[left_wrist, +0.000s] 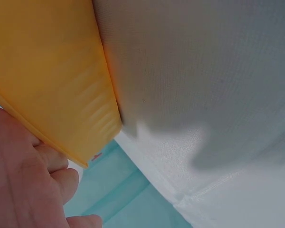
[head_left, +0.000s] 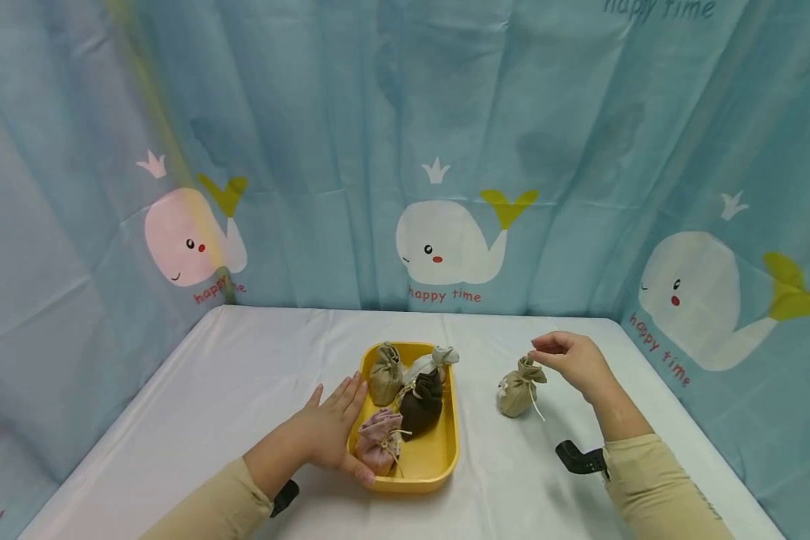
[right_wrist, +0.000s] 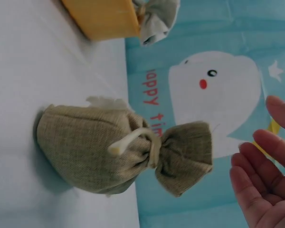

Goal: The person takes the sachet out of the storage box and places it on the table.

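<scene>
My left hand [head_left: 329, 431] rests against the left rim of a yellow plastic tray [head_left: 424, 486], fingers straight and the thumb near its front corner. Inside the tray lie an olive pouch [head_left: 385, 379], a whitish pouch [head_left: 421, 366], a dark brown pouch [head_left: 423, 405] and a pink pouch [head_left: 378, 439]. Right of the tray, a tan drawstring pouch [right_wrist: 95, 147] stands on the table, its neck tied with a pale cord. My right hand [head_left: 574, 362] is just beside the pouch's gathered top; in the right wrist view a gap separates the fingers [right_wrist: 256, 178] from the cloth.
A white cloth [head_left: 256, 375] covers the table. Blue curtains with whale prints [head_left: 445, 244] hang behind it and on both sides. A black wrist-camera mount [head_left: 580, 457] sticks out from the right sleeve, low over the table.
</scene>
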A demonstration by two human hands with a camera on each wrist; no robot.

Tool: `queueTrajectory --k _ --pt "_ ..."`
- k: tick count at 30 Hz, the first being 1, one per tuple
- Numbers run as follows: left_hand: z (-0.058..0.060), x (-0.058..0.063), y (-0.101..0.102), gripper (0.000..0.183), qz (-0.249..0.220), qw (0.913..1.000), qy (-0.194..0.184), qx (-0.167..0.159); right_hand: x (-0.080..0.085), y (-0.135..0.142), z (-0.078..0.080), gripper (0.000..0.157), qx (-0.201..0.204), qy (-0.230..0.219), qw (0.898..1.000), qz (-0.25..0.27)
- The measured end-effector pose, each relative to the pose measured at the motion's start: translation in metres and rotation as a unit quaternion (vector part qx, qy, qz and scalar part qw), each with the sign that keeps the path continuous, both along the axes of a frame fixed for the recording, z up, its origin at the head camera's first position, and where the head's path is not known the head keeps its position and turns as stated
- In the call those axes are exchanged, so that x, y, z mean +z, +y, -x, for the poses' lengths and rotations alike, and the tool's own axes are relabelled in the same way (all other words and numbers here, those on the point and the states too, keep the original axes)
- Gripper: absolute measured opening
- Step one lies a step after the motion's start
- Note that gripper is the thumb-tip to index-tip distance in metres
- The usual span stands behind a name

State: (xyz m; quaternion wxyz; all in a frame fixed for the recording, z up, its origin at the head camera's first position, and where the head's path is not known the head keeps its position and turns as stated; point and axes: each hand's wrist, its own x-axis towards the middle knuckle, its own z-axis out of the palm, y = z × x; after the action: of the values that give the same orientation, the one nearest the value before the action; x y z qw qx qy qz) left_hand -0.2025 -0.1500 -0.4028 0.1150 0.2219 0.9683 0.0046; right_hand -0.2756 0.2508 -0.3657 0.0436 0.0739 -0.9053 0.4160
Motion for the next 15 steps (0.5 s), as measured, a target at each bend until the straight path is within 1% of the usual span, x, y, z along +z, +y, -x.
queueTrajectory --k 3,8,11,15 --pt "0.0 0.001 0.0 0.137 0.0 1.0 0.005 -0.006 0.005 -0.003 -0.001 0.038 0.007 0.006 1.0 -0.003" --pt "0.001 0.0 0.0 0.138 0.004 1.0 0.002 -0.001 0.012 -0.012 -0.002 0.04 0.021 0.004 1.0 0.002" --pt "0.001 0.0 0.0 0.138 0.001 1.0 0.0 0.001 0.014 -0.019 -0.001 0.038 0.034 0.003 0.999 0.01" --pt "0.001 0.0 0.001 0.138 -0.002 1.0 -0.004 0.002 0.011 -0.032 0.0 0.035 0.052 -0.01 0.998 0.021"
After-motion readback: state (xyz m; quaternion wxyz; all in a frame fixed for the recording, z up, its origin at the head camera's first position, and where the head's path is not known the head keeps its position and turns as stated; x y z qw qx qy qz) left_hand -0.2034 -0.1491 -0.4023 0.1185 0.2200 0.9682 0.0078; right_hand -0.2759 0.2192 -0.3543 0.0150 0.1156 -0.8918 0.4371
